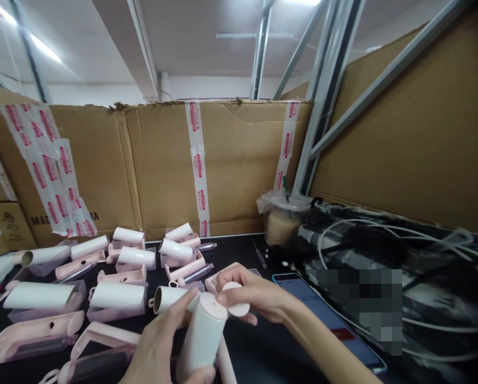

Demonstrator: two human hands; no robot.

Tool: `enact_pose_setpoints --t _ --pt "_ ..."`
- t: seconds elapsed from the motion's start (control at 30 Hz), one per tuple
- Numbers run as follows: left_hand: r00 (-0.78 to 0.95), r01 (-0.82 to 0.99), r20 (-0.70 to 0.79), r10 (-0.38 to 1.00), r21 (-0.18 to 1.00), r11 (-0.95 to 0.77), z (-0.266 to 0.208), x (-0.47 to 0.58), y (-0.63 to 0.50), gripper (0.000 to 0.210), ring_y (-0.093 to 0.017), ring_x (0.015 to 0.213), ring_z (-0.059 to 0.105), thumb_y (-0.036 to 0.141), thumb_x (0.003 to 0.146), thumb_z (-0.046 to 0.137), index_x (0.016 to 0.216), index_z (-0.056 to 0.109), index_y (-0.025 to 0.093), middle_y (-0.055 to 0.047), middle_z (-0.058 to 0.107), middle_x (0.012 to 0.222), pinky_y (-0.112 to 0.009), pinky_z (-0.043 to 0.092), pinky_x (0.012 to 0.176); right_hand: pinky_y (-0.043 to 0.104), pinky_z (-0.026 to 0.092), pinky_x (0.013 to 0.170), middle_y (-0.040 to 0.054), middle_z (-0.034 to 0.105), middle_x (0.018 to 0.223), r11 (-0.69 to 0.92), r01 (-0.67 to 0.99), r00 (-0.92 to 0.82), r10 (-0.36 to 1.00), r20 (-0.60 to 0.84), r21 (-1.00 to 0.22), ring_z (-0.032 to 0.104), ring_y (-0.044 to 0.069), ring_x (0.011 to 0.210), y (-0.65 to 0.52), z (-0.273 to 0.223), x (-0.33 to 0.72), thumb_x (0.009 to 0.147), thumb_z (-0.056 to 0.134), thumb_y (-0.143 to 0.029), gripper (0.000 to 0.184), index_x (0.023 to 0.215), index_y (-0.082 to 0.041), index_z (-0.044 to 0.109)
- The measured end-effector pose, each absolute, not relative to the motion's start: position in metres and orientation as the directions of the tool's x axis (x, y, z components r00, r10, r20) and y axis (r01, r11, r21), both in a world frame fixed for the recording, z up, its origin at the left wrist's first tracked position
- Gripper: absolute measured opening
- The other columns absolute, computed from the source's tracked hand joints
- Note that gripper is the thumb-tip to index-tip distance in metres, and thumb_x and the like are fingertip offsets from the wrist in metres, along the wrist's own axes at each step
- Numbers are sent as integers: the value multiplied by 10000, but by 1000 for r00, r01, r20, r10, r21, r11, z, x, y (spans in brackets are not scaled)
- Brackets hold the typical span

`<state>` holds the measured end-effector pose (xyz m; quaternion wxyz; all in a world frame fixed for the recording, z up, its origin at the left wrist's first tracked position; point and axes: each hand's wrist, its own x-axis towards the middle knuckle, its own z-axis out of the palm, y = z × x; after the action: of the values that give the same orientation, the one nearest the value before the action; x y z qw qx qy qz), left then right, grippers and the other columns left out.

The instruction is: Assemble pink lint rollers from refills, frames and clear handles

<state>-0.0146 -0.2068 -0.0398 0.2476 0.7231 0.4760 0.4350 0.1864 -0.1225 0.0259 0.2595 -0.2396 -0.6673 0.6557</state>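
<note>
My left hand [156, 338] is wrapped round a white lint roller roll [202, 338], tilted with its pale pink round end [213, 306] facing up. My right hand [249, 288] pinches a thin, pale round disc [239, 302] just right of that end; fingertips are close to the rim, and I cannot tell if they touch it. Behind my left hand lies another white roll [169, 300] with an open cardboard core. Part of a pink piece [226, 357] shows beneath the held roll.
Several white rolls [119, 295], pink folding handles [42, 330] and clear covers cover the left of the black table. To the right are a phone [326, 314], a drink cup [284, 221], a small screwdriver [259, 255] and a white cable [386, 226]. Cardboard [162, 165] walls the back.
</note>
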Motion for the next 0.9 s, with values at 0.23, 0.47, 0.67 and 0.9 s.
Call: enact_pose_setpoints --t 0.23,0.47,0.67,0.9 --pt "199 -265 304 932 932 -248 -11 -11 -206 765 -237 878 608 422 727 629 1302 141 297 -95 599 1043 -355 473 757 117 320 315 -23 558 599 287 -296 -547 732 407 -911 426 11 340 -138 29 178 730 672 -391 272 743 -132 592" --pt "66 -519 203 977 843 -140 6 -13 -200 593 -142 806 599 375 770 615 1230 244 334 34 591 814 -253 452 731 214 448 413 19 522 770 681 -299 -518 473 713 -669 538 106 530 -152 6 165 731 693 -290 124 852 -272 672" --pt "162 -631 137 977 776 -4 -7 -8 -199 476 -104 761 584 321 825 567 1197 269 311 14 579 927 -243 455 706 258 448 536 53 460 881 860 -155 -386 400 831 -486 482 175 728 -155 -5 152 721 690 -359 311 1024 -336 618" --pt "153 -664 208 966 746 -56 -7 -10 -194 427 -100 789 573 257 863 519 1198 261 307 -1 563 983 -248 459 700 256 469 618 49 431 1033 530 -304 -512 610 605 -791 514 173 823 -147 -6 147 680 711 -412 246 884 -279 674"
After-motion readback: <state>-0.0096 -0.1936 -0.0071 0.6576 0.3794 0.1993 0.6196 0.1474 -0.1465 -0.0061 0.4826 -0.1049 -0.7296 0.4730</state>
